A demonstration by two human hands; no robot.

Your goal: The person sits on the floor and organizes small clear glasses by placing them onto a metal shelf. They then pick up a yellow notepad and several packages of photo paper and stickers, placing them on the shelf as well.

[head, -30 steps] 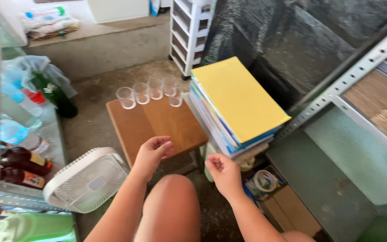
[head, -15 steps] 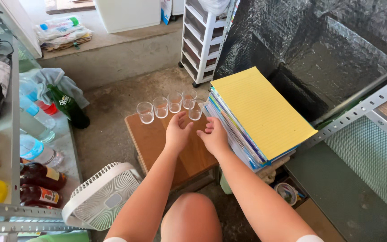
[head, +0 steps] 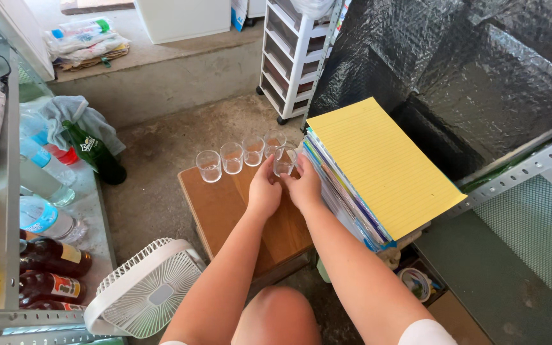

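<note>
Clear, glossy glass was seen in the small cups (head: 285, 160); the low table (head: 225, 204) showed smooth brown wood, the legal pad (head: 381, 163) matt yellow paper, the fan (head: 148, 294) white plastic.

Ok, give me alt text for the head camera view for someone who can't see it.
Both hands, left hand and right hand, close around a small clear glass on a low wooden table, beside four more glasses. A yellow-topped stack of pads lies right, a white fan lower left.
</note>
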